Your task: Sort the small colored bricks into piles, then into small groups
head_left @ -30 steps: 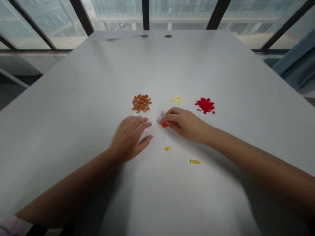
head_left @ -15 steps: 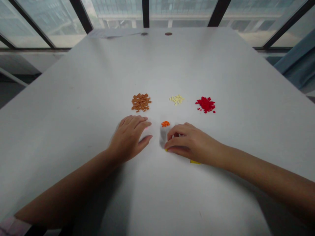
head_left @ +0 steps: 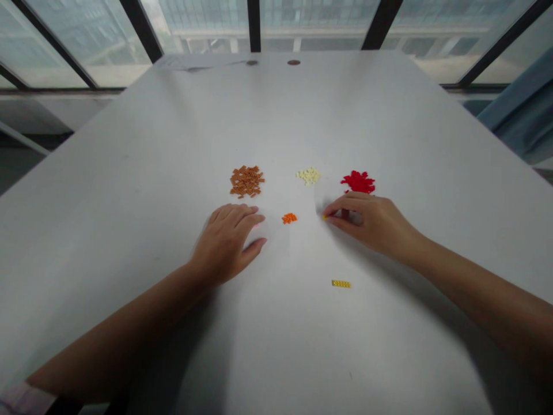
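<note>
pinching a tiny yellow piece [head_left: 324, 217] in the right hand [head_left: 374, 222], close to red bits [head_left: 359, 181], resting a loose, uncurled left hand [head_left: 227, 242] near orange bits [head_left: 289, 218]

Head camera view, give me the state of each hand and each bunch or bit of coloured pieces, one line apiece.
Left hand: open, palm down
Right hand: pinching
Small yellow piece: held, mostly hidden
Yellow strip: lying flat, untouched
Orange pieces: loosely clustered
Brown pieces: heaped
Pale yellow pieces: loosely scattered
Red pieces: heaped, partly covered by right hand
</note>
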### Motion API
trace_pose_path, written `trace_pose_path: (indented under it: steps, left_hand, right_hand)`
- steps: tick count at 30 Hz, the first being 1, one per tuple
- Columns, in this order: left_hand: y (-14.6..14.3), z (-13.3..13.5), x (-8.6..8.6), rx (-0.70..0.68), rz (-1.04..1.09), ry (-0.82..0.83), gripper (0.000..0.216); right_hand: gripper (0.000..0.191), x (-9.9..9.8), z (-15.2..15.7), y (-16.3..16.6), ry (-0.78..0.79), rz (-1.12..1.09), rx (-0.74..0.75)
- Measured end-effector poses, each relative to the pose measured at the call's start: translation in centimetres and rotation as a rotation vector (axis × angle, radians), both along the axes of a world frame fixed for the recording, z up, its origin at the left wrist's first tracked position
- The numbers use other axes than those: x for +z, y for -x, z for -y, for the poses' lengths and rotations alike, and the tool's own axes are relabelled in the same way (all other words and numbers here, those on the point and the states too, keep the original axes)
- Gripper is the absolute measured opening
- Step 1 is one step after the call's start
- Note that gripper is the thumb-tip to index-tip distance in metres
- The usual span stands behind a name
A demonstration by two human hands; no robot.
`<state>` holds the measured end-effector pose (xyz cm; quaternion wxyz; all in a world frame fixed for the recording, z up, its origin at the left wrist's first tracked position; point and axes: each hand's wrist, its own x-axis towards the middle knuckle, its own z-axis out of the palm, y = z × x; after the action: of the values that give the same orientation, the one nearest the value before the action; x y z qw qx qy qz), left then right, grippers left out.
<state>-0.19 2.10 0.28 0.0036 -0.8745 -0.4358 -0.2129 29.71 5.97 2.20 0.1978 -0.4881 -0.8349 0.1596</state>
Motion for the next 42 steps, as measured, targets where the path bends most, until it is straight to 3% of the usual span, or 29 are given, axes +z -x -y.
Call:
trace_pose_path:
  steps: [5,10,13,16,22,28,36,42]
  left_hand:
    - [0.0,0.0,0.0,0.002,-0.012,-0.006,0.026]
    - [0.0,0.0,0.0,0.007,0.002,0.013,0.027]
    - [0.0,0.0,0.0,0.009,0.008,0.011,0.029]
    - [0.0,0.0,-0.1,0.001,0.014,-0.008,0.031]
    - [0.1,0.0,-0.1,-0.011,0.014,-0.021,0.030]
    - [0.1,0.0,-0.1,-0.008,0.003,-0.019,0.029]
    - [0.2,-0.1,-0.3,-0.019,0.005,-0.040,0.027]
    - [0.2,-0.1,-0.4,-0.023,0.000,-0.048,0.027]
  right_hand:
    - [0.014,1.2,1.2,-0.4,0.027,-0.068,0.027]
    - [0.011,2.5,4.4,-0.5,0.243,-0.028,0.390]
    - [0.010,2.2,5.8,-0.3,0.256,-0.002,0.464]
    - [0.016,1.7,5.5,-0.3,0.211,-0.028,0.453]
    - [0.015,0.1,1.9,-0.9,-0.068,-0.073,0.210]
    - [0.014,-1.1,0.2,-1.2,-0.135,-0.196,0.190]
    - [0.022,-1.5,0.2,-1.1,-0.146,-0.173,0.293]
    - [0.018,-1.6,0.3,-1.3,-0.207,-0.165,0.274]
